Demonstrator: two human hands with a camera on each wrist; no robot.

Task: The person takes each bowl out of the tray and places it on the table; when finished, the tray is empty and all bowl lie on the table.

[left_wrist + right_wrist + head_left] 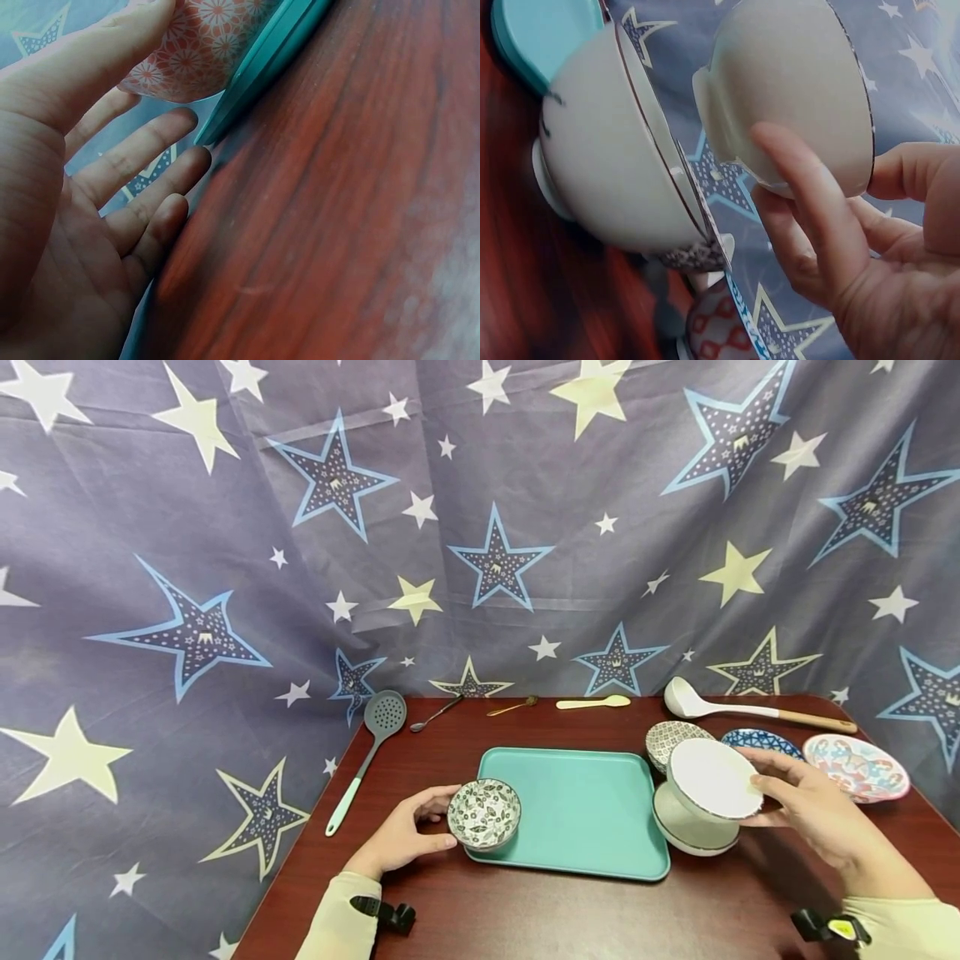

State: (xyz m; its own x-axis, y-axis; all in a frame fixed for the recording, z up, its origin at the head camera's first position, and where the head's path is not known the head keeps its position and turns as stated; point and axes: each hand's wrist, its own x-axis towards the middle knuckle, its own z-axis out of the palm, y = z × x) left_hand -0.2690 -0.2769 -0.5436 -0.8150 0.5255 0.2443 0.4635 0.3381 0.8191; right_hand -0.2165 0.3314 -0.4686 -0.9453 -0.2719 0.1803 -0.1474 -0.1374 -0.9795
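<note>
A small bowl (483, 814), with dark leaves inside and a red floral outside, sits at the left front of the teal tray (577, 810). Beside it is my left hand (408, 835), thumb and forefinger near its left side; the other fingers (142, 169) extend loosely. My right hand (817, 810) grips a white bowl (712, 777) by its right side, thumb at the rim and fingers against the outer wall (795, 90). This bowl is raised and tilted. Below it, right of the tray, stands another white bowl (697, 835) with a dark rim.
Behind the white bowls are a patterned bowl (675, 739), a blue-and-white dish (761, 741) and a colourful dish (855, 767). A ladle (682, 700) lies at the back right, a slotted turner (386, 714) at left. Small spoons (592, 702) line the back near the star-print curtain (495, 568).
</note>
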